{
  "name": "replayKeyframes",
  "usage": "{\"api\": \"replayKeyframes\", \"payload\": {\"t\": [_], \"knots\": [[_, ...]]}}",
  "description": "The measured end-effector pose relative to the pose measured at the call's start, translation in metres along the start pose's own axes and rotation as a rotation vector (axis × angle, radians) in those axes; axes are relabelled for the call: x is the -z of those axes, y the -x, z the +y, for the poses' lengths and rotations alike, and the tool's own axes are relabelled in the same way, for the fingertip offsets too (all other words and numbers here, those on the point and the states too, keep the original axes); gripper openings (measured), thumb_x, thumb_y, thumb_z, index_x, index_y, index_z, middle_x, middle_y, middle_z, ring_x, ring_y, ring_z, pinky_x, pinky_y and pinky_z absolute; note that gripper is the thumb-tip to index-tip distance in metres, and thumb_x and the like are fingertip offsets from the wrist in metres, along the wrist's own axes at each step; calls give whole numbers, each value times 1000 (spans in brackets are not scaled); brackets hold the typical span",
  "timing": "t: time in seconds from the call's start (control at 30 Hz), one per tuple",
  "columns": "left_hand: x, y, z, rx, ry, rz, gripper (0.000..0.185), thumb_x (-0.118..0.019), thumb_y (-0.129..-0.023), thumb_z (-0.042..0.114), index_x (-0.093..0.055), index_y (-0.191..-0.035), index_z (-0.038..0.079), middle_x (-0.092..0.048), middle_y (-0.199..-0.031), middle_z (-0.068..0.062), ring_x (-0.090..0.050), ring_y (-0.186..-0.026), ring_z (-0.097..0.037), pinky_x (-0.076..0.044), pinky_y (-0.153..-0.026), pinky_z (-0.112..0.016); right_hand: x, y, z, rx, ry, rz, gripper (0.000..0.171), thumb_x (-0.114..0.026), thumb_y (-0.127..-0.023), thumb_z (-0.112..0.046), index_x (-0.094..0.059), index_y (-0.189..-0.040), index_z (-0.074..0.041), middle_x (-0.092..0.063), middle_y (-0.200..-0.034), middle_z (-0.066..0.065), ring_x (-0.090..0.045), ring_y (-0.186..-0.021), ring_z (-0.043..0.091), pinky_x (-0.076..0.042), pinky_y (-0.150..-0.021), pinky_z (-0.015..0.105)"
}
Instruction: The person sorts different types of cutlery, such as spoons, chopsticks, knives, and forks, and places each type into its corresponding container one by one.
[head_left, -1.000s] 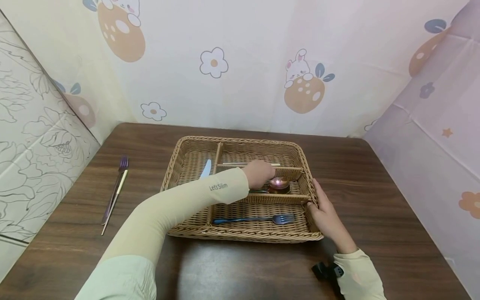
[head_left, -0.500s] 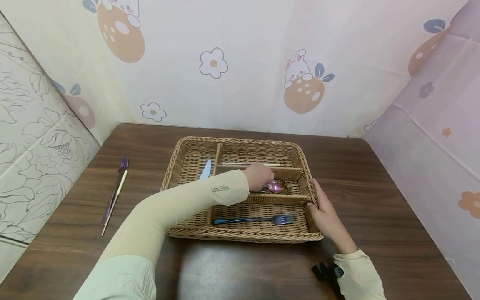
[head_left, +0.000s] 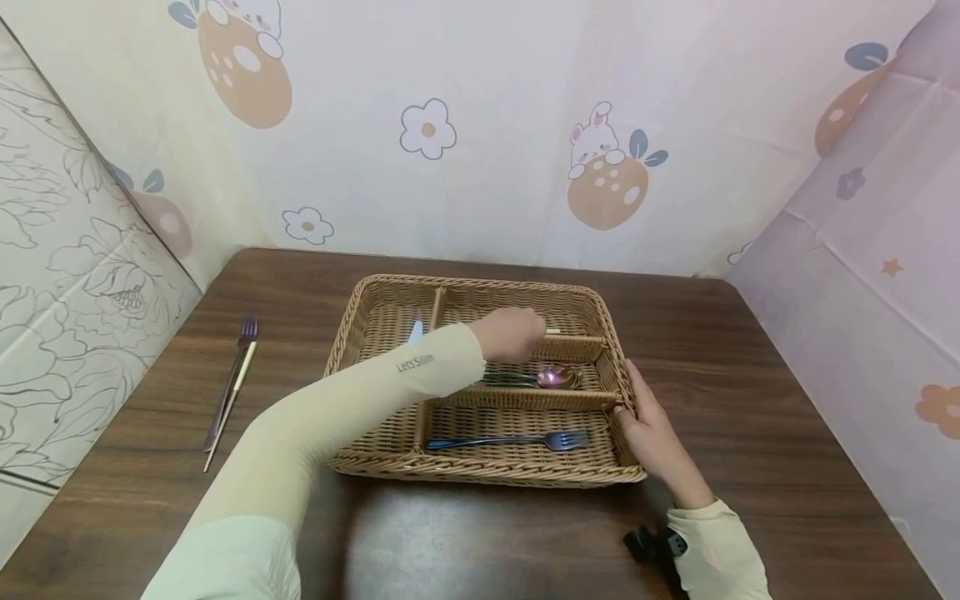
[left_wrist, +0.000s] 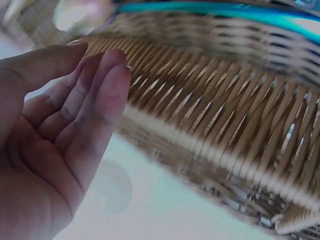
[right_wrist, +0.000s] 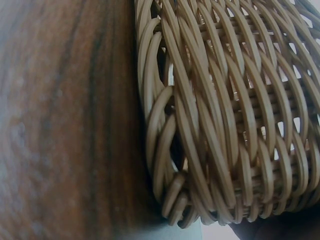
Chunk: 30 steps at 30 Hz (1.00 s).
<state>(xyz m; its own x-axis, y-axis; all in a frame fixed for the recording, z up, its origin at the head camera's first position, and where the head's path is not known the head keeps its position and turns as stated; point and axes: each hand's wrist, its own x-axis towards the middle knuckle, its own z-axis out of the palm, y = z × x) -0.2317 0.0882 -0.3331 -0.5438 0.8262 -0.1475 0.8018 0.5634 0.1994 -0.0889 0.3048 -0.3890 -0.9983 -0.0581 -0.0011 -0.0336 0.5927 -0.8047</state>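
My left hand (head_left: pixel 513 333) hangs over the wicker basket (head_left: pixel 375 292), above the divider between the far compartment and the middle one; in the left wrist view its fingers (left_wrist: pixel 95 100) lie straight and loose beside the weave, grasping nothing. Just below it the rose-coloured spoon (head_left: pixel 557 376) rests in the middle compartment, bowl toward my right, its greenish handle running back under my sleeve (head_left: pixel 360 400). My right hand (head_left: pixel 652 429) lies against the basket's right wall at the near corner, fingers spread flat along the rim, thumb on the weave; the right wrist view shows only that wall pressed close to the camera and the dark wood of the table (head_left: pixel 750 350) beside it. In the near compartment a blue fork (head_left: pixel 510 438) lies lengthwise, tines toward my right. In the left compartment a pale knife blade (head_left: pixel 415 332) shows past my forearm, and a thin pale stick, perhaps a chopstick (head_left: pixel 553 331), peeks out behind my left hand in the far compartment, though most of it is hidden. Well apart from the basket, out on the table to my left, a purple fork (head_left: pixel 238 354) and a slim pale-handled utensil (head_left: pixel 228 408) lie side by side.
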Motion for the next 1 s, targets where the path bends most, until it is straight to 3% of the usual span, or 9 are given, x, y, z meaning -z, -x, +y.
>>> {"api": "replayKeyframes", "payload": {"t": [0.17, 0.47, 0.6, 0.77, 1.0], "knots": [[24, 22, -12, 1, 112, 80, 39, -52, -88, 1, -37, -56, 17, -32, -49, 6, -27, -44, -6, -30, -44, -18, 0, 0, -1, 5, 2, -1, 72, -38, -94, 8, 3, -151, -4, 1, -154, 28, -6, -139, 46, -15, -106, 63], [38, 75, -45, 34, 156, 183, 24, -58, -91, 7, -62, -68, 11, -52, -58, 4, -40, -49, -7, -38, -48, -21, 0, 1, -2, 4, 11, -3, 71, -37, -95, 7, 3, -152, -6, 2, -154, 26, -5, -139, 47, -16, -104, 65], [37, 104, -65, 108, 196, 230, 20, -61, -91, 8, -66, -72, 10, -58, -63, 1, -45, -51, -9, -43, -53, -24, 1, 0, -3, -1, 14, -4, 71, -38, -95, 7, 3, -152, -6, 2, -154, 27, -6, -138, 47, -16, -104, 64], [27, 142, -91, 200, 241, 279, 18, -59, -88, 4, -65, -71, 7, -52, -58, 2, -42, -49, -9, -40, -53, -26, 2, 0, -3, -7, 24, -6, 72, -38, -95, 8, 4, -152, -6, 2, -154, 28, -6, -138, 48, -16, -105, 64], [8, 196, -123, 326, 303, 307, 13, -60, -88, 6, -72, -85, 4, -65, -73, -2, -52, -57, -12, -46, -58, -31, 2, 1, -4, -10, 11, -13, 71, -37, -95, 7, 4, -152, -6, 2, -154, 28, -6, -138, 49, -16, -104, 65]]}}
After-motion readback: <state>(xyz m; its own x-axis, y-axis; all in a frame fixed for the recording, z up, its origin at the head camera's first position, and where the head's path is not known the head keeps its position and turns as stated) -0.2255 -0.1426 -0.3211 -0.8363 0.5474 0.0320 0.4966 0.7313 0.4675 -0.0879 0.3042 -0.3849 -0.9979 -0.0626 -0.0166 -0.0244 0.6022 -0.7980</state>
